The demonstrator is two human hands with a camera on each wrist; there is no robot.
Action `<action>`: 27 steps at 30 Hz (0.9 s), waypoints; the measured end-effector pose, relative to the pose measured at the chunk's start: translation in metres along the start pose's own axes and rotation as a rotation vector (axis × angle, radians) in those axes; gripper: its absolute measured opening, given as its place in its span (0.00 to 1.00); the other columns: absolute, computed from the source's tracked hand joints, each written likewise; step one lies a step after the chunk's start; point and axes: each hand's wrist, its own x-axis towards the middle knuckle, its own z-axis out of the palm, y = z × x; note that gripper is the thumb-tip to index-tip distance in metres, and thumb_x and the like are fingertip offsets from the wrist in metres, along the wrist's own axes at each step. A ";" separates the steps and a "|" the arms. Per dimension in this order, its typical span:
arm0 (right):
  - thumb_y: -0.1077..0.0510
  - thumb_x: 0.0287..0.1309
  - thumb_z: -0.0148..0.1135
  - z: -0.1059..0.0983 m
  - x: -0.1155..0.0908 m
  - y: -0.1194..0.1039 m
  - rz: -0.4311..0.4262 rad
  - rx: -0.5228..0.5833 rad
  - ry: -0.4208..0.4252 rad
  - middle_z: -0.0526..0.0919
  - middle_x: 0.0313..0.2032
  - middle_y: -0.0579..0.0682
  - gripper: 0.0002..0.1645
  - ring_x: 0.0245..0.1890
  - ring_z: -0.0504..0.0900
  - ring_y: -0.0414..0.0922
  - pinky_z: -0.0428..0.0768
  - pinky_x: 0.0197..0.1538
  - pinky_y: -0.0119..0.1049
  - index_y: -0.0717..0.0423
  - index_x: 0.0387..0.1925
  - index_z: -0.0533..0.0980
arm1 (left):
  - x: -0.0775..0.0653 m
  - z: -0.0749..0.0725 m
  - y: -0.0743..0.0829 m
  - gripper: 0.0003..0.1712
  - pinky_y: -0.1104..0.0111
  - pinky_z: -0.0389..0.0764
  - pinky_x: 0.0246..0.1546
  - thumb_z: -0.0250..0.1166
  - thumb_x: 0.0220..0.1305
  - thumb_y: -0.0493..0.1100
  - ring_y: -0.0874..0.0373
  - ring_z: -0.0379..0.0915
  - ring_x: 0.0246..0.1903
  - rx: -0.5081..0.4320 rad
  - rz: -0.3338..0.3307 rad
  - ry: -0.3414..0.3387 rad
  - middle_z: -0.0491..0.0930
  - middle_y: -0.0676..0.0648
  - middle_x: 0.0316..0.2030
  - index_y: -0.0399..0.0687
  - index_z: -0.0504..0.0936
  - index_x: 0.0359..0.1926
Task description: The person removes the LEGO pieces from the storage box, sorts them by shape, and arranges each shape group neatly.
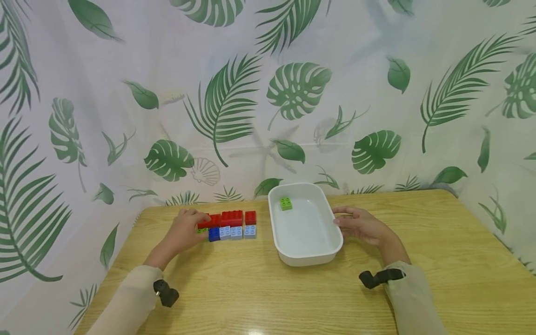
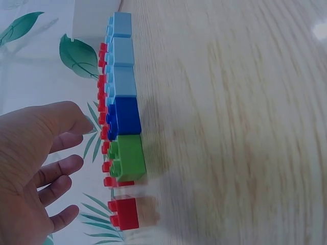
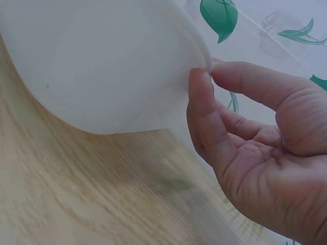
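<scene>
My left hand [image 1: 187, 229] is over the left end of two rows of toy building bricks, fingers parted and slightly bent, with nothing between them. In the left wrist view, the front row runs from a green brick [image 2: 132, 158] through a dark blue brick [image 2: 126, 116] to three light blue bricks [image 2: 124, 81]. Red bricks [image 1: 232, 217] line up behind, and a single red brick [image 2: 129, 213] stands apart at one end. With thumb and fingers, my right hand [image 1: 360, 226] pinches the right rim of a white plastic tub [image 1: 307, 260]. Inside it lies a light green brick [image 1: 286, 204].
The wooden table [image 1: 251, 288] ends at the back against a leaf-patterned cloth [image 1: 301, 153]. Black wrist cameras [image 1: 167, 293] are strapped over both sleeves. The tub stands to the right of the brick rows.
</scene>
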 end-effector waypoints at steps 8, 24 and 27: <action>0.63 0.73 0.55 0.003 0.001 -0.002 0.014 -0.012 0.012 0.85 0.52 0.43 0.35 0.50 0.86 0.41 0.85 0.53 0.37 0.72 0.73 0.56 | 0.002 0.002 0.005 0.17 0.50 0.71 0.49 0.70 0.59 0.40 0.45 0.65 0.49 -0.010 -0.005 -0.005 0.80 0.42 0.46 0.43 0.85 0.51; 0.61 0.72 0.57 0.002 0.001 -0.002 0.028 -0.017 0.038 0.84 0.54 0.44 0.35 0.50 0.86 0.41 0.84 0.53 0.37 0.70 0.73 0.57 | 0.035 -0.018 0.049 0.20 0.55 0.74 0.48 0.71 0.61 0.43 0.48 0.67 0.49 -0.042 0.052 0.035 0.79 0.45 0.46 0.49 0.84 0.55; 0.61 0.72 0.57 0.001 0.000 -0.001 0.034 -0.021 0.043 0.84 0.53 0.43 0.35 0.50 0.86 0.40 0.84 0.53 0.37 0.70 0.73 0.57 | 0.045 -0.020 0.059 0.21 0.54 0.73 0.49 0.70 0.62 0.44 0.48 0.66 0.50 -0.058 0.083 0.031 0.78 0.46 0.46 0.49 0.83 0.57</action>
